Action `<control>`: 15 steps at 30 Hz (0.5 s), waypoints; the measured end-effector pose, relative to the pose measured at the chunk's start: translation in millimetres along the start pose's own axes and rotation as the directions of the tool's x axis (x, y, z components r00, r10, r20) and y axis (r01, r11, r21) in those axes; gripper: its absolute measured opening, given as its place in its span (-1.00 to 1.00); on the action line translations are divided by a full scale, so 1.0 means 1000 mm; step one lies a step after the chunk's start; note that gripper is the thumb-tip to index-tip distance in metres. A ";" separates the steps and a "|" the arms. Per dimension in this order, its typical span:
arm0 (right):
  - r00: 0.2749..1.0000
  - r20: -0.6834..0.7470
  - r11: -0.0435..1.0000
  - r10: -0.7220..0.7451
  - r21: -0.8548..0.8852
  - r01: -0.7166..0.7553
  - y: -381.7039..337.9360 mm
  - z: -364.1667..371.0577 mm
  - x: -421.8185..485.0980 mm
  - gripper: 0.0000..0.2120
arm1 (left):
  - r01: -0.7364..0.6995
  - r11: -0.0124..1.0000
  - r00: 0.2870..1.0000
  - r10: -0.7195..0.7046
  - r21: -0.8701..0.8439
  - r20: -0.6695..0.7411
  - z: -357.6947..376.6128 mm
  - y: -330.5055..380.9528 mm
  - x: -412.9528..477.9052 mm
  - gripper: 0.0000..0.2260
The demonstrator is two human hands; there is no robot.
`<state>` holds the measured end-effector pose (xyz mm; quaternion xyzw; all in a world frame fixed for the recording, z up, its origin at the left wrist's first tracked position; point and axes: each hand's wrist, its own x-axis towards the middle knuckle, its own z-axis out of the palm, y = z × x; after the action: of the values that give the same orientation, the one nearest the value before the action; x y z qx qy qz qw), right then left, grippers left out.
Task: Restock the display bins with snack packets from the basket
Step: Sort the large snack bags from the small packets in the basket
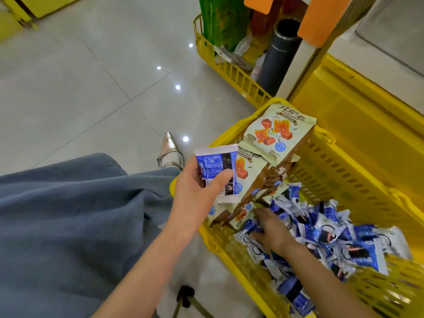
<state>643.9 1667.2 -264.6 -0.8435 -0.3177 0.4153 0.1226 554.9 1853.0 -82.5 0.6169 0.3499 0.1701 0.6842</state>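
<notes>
A yellow plastic basket [339, 171] stands on the floor at the right, holding several small blue-and-white snack packets [321, 235] and a few pale green bags [277, 131] leaning at its far end. My left hand [195, 198] holds a blue-and-white packet [218, 171] just above the basket's left rim, thumb across its front. My right hand [273, 230] reaches down into the heap of blue packets, fingers buried among them; whether it grips one is hidden.
A second yellow basket [229, 70] with green bags and a dark tube [282, 53] stands farther back. A yellow shelf base [371, 115] runs along the right. Grey tiled floor [91, 88] lies to the left, with my blue skirt and a silver shoe [169, 150].
</notes>
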 end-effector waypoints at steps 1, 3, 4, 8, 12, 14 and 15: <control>0.999 -0.036 0.992 -0.024 -0.122 0.019 0.002 0.003 0.003 -0.33 | 0.004 1.000 1.000 -0.004 0.005 0.003 0.001 -0.001 0.001 -0.75; 0.998 -0.059 0.961 -0.023 -0.277 0.006 0.004 0.008 0.005 -0.25 | 0.008 1.000 1.000 -0.008 0.000 0.017 0.004 -0.001 0.002 -0.73; 0.998 -0.061 0.952 -0.011 -0.306 -0.008 0.004 0.010 0.006 -0.24 | 0.008 1.000 1.000 -0.007 -0.003 0.028 0.005 0.000 0.003 -0.72; 0.995 -0.093 0.938 -0.032 -0.346 -0.002 0.012 0.006 0.006 -0.25 | -0.010 1.000 0.996 0.012 -0.019 0.084 0.007 0.001 0.001 -0.70; 0.996 -0.079 0.918 -0.040 -0.397 0.006 0.039 -0.012 -0.002 -0.36 | -0.016 1.000 0.997 0.017 -0.008 0.071 0.007 0.001 0.001 -0.71; 0.999 -0.043 0.910 -0.011 -0.415 -0.008 0.047 -0.019 -0.007 -0.36 | -0.011 1.000 0.998 0.010 0.005 0.062 0.008 0.000 -0.001 -0.71; 0.999 -0.034 0.900 0.003 -0.436 -0.018 0.047 -0.022 -0.008 -0.36 | -0.016 1.000 0.998 0.015 0.021 0.062 0.009 0.000 -0.001 -0.71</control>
<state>677.4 1627.3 -267.9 -0.8579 -0.3960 0.3205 -0.0666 560.7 1845.4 -82.1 0.6317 0.3257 0.1523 0.6868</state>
